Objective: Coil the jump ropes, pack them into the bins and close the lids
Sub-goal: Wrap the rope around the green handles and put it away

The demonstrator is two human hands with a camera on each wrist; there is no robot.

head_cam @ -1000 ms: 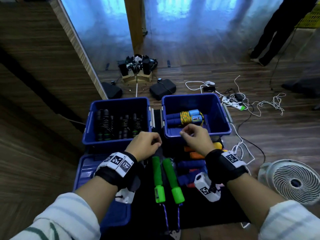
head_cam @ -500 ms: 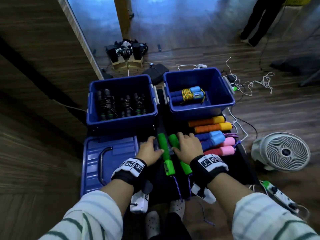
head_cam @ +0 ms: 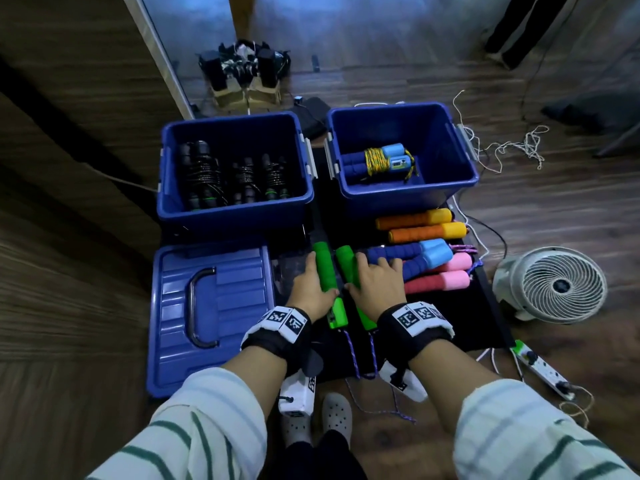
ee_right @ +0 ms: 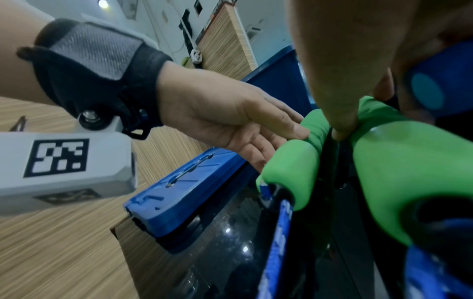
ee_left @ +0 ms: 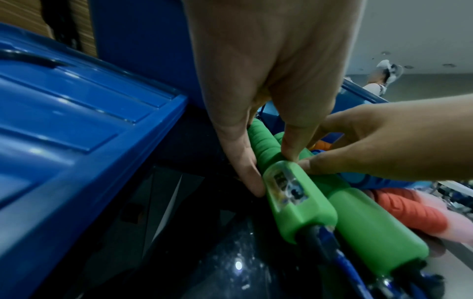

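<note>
Gripping now, your left hand (head_cam: 311,289) pinches one green handle (head_cam: 325,271) between thumb and fingers, and your right hand (head_cam: 375,289) closes over the second green handle (head_cam: 346,268), both lying on the black mat (head_cam: 450,320). Your risk, as I judge it, is the purple cord (head_cam: 353,358) trailing back past your feet: lift quickly and it may snag there or drag neighbouring ropes. Beside your right hand lie three loose ropes, six handles: pink (head_cam: 443,280), blue (head_cam: 408,256), orange (head_cam: 426,232). One lid (head_cam: 173,323) rests left. Farther off stand two open bins: the left bin (head_cam: 235,213) holds black ropes, about three bundles; the right bin (head_cam: 446,181) holds one coiled blue rope (head_cam: 377,162).
</note>
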